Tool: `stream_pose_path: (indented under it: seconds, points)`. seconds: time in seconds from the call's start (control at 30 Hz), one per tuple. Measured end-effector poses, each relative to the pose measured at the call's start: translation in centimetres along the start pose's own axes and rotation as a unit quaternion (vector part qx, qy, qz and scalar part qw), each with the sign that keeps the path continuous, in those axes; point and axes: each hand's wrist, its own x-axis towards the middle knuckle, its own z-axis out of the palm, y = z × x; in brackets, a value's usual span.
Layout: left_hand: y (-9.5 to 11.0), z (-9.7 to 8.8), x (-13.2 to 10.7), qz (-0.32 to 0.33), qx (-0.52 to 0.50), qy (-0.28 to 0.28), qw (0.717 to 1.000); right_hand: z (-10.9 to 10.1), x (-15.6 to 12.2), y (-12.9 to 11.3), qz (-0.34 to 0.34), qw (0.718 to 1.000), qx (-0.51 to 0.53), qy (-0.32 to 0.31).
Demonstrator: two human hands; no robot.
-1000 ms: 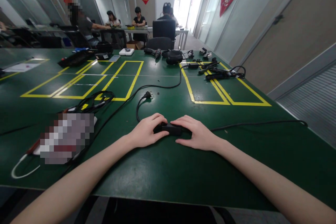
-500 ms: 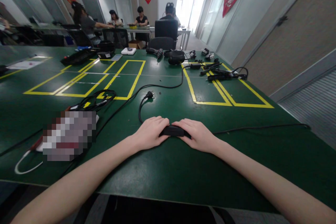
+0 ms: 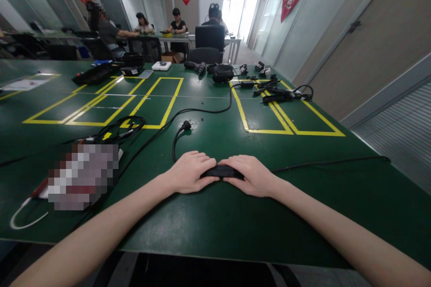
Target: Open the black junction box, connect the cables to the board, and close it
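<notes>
Between my two hands is a black, oblong power adapter [image 3: 220, 171], low over the green table [image 3: 188, 224]. My left hand [image 3: 191, 171] grips its left end, thumb below and fingers over the top. At the other end my right hand [image 3: 251, 175] holds it in the same way. Both hands cover the ends, so only the ridged middle shows. From behind my left hand a short black cord curves up to a two-pin plug [image 3: 186, 125]. A thin black cable [image 3: 330, 161] runs from my right hand toward the table's right side.
On the left lies a blurred-out package [image 3: 82, 177] beside coiled black cables [image 3: 124, 128]. Yellow tape [image 3: 269, 132] marks rectangles on the tabletop. Farther back are a drill [image 3: 198, 67], a white box [image 3: 161, 66] and a tangle of black cords [image 3: 283, 95]. Several people sit at another table.
The adapter has turned a little in my hands, and its ridged face now shows. My fingertips have come closer together over it. The view has shifted slightly.
</notes>
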Motion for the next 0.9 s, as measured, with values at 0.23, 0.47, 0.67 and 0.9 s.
stream_pose_path:
  seconds: [0.23,0.47,0.67,0.9]
  points:
    - [0.4,0.2,-0.1,-0.013,-0.015,0.015,1.000,0.1,-0.1,0.0,-0.030,0.999,-0.036,0.026]
    - [0.3,0.1,-0.1,-0.011,-0.021,0.019,1.000,0.2,0.0,0.0,-0.024,0.998,-0.048,0.041]
    - [0.9,-0.2,-0.2,-0.070,-0.097,0.016,0.993,0.1,-0.5,0.6,-0.101,0.986,-0.109,0.069]
    - [1.1,-1.2,0.1,-0.177,-0.335,-0.058,0.923,-0.3,-0.7,0.2,-0.145,0.964,-0.212,0.074]
